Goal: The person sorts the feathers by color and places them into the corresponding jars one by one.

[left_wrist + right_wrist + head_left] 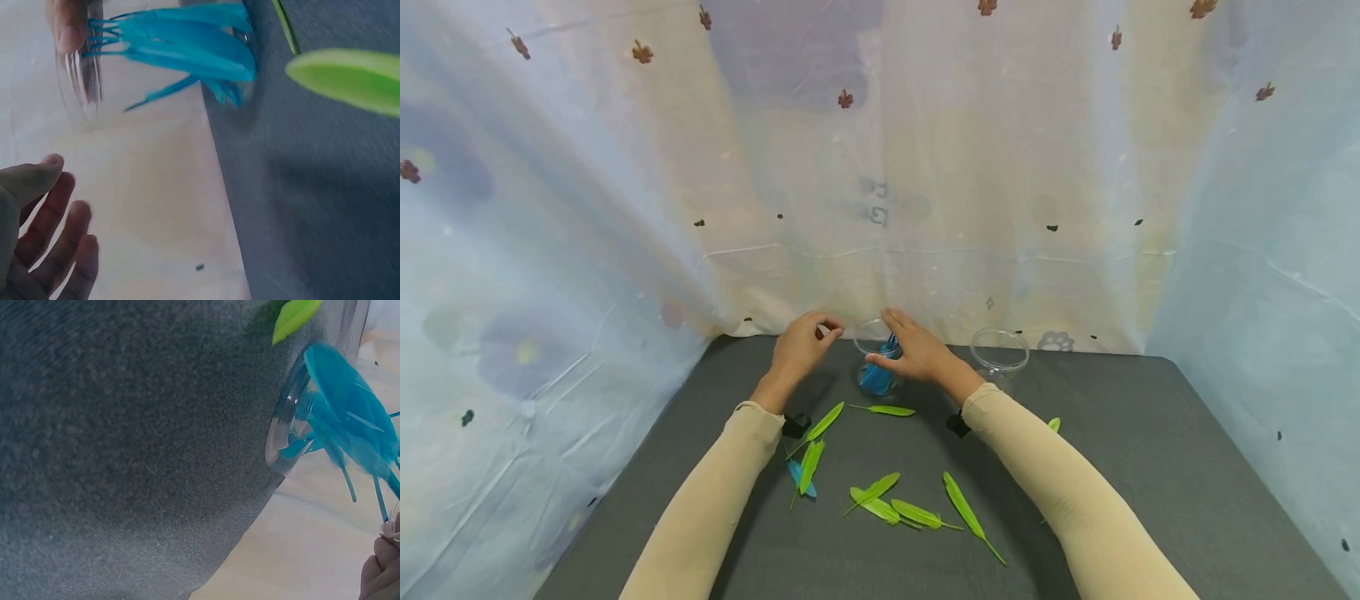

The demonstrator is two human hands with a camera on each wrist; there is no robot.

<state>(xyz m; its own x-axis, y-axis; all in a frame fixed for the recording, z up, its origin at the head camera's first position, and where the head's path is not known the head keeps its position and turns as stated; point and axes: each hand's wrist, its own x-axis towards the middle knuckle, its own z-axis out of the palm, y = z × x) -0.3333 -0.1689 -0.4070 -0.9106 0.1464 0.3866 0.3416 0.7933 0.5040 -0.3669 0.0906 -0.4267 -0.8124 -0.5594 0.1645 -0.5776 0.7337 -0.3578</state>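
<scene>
Loading the clear jar (277, 456) with blue feathers (187, 44) appears to be the step in hand; the jar stands upright near the far edge of the dark table (1150, 483), with the bundle inside it.

Right hand (919, 352): thumb and fingers are curled about the jar's rim, seemingly to steady it; left hand (801, 346): just left of the rim, fingers loosely bent, with nothing visible between thumb and fingertips.

Orientation of bundle: quills point up toward the rim, broad vanes down toward the base; the common long axis is near vertical, leaning slightly toward the right hand at the top; one quill splays away from the rest, toward the left hand.

Next move, as judged: a loose blue feather (807, 491) lies on the table at the left, partly under a green feather (811, 467); its long axis runs from far left to near right, its quill end hard to tell; the left hand would need to draw it clear, pinch the quill and turn the vane downward before insertion; the second jar (1001, 367), to the right, may serve the green feathers, though its contents cannot be made out.
</scene>
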